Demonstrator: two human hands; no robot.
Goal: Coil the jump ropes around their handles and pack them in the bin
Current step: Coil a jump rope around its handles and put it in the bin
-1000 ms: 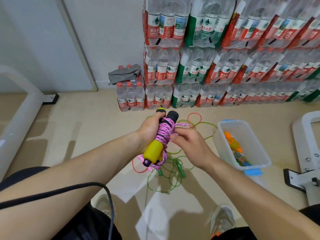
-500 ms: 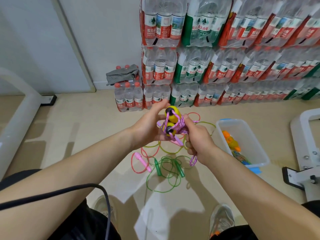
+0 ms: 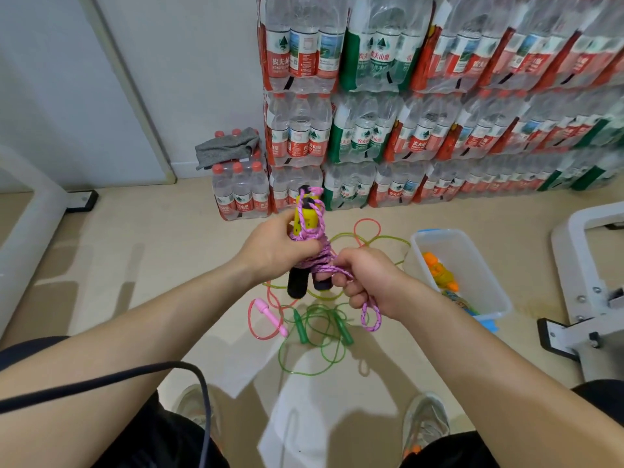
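My left hand (image 3: 275,246) grips a pair of yellow-and-black handles (image 3: 305,217) held upright, with pink rope (image 3: 320,256) wound round their middle. My right hand (image 3: 363,278) grips the loose end of that pink rope, and a short loop hangs below my fist. On the floor beneath lie a green jump rope (image 3: 315,327) with green handles and a red rope with a pink handle (image 3: 270,314), both uncoiled and tangled together. A clear plastic bin (image 3: 486,292) stands to the right with an orange bundle (image 3: 439,270) inside.
Shrink-wrapped packs of water bottles (image 3: 405,130) are stacked along the back wall, a grey cloth (image 3: 226,148) on one low pack. White metal frames stand at the left (image 3: 30,217) and right (image 3: 587,298). A black cable (image 3: 141,374) crosses my left arm. My shoes (image 3: 425,420) are below.
The handles have been turned from end-on to upright with the black grips down. My right hand has dropped lower and pulled the pink rope end down to the right.
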